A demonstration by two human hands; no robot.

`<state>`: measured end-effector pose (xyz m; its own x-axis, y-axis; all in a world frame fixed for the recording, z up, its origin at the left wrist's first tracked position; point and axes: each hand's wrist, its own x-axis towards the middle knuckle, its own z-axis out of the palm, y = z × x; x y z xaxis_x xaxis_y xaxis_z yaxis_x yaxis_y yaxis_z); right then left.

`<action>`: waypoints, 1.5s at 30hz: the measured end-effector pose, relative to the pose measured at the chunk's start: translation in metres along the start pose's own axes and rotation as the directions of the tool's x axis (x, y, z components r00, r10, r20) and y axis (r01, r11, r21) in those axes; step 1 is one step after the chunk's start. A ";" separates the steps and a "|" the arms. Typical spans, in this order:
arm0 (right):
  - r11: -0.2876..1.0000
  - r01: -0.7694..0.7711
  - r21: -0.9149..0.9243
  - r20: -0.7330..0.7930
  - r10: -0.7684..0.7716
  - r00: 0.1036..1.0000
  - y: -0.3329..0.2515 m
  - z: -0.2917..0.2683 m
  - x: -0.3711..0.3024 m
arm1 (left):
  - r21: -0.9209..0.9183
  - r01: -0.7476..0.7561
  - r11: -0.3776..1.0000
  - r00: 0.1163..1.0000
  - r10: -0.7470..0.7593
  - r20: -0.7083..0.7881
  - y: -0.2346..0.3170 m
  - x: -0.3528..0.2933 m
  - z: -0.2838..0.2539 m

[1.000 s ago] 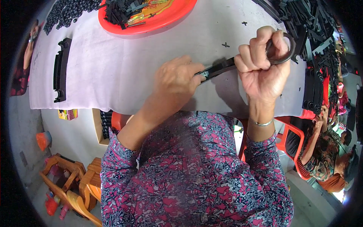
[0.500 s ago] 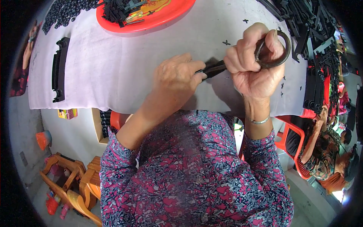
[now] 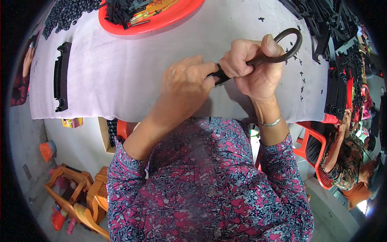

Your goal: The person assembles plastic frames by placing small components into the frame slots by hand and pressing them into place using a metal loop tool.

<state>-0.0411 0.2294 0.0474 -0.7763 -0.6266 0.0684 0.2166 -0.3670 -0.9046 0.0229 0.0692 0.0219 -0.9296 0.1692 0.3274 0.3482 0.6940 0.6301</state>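
Pinching black piece [image 3: 220, 76] (partly hidden), left hand [image 3: 186, 78] | gripping dark ring-handled tool [image 3: 299, 43], right hand [image 3: 256, 68] | pale cloth [image 3: 137, 64] below

A head-worn fisheye looks steeply down over the wearer's patterned top [image 3: 209, 181], near the left hand [image 3: 185, 78] and right hand [image 3: 257, 74], facing out across the worktop [image 3: 121, 76], straight edges bowing toward its dark rim.

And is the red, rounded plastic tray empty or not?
Not empty: in the red tray lies a heap of black strip-shaped pieces.
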 end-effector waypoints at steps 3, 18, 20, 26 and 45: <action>0.996 0.017 0.091 -0.030 -0.015 0.999 0.002 0.000 -0.001 | -0.007 0.004 1.000 1.000 -0.004 0.028 0.000 -0.001 -0.001; 0.956 0.073 0.283 -0.024 -0.069 0.997 -0.002 0.004 0.000 | -0.037 0.004 0.999 1.000 -0.004 0.015 0.000 -0.002 0.000; 0.970 0.067 0.235 0.020 -0.073 0.997 -0.003 0.003 -0.001 | -0.023 0.005 1.000 1.000 -0.004 0.027 0.001 -0.001 -0.001; 0.977 0.043 0.209 0.038 -0.052 0.998 -0.002 0.002 0.002 | 0.013 -0.042 0.999 0.999 0.042 -0.034 -0.002 -0.001 0.004; 0.984 -0.045 -0.174 0.067 0.058 0.996 -0.003 0.009 0.012 | -0.203 0.213 0.956 0.946 -0.149 0.289 0.010 0.011 -0.013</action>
<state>-0.0460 0.2174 0.0549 -0.7212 -0.6913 0.0441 0.1454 -0.2133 -0.9661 0.0179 0.0684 0.0406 -0.9659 0.2587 0.0118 0.1592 0.5571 0.8150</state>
